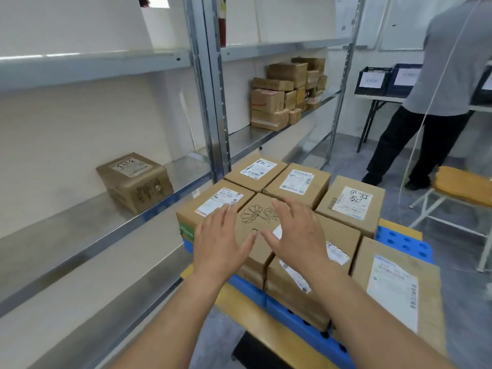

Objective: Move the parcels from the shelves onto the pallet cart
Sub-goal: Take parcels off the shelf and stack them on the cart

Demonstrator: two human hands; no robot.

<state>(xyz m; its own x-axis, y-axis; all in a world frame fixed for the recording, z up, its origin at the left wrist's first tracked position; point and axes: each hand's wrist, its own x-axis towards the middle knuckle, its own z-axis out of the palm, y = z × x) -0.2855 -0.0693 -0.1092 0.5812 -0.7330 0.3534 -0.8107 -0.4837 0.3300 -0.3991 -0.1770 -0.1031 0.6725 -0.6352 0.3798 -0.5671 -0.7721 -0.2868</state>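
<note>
- Flower parcel (255,222): brown carton with a flower sketch on its top face, upright at the middle of the load.
- Labelled parcels (295,182): brown cartons with white shipping labels, packed edge to edge around the flower parcel, from 9 through 12 to 4 o'clock of it.
- Pallet cart (402,242): blue perforated pallet on a yellow deck, beneath the load.
- Lone parcel (134,181): labelled carton, set askew on the near shelf, 10 o'clock of the load.
- Stacked parcels (287,91): mixed brown cartons piled on the farther shelf, 1 o'clock.
- Shelves (66,225): grey metal racking.
</note>
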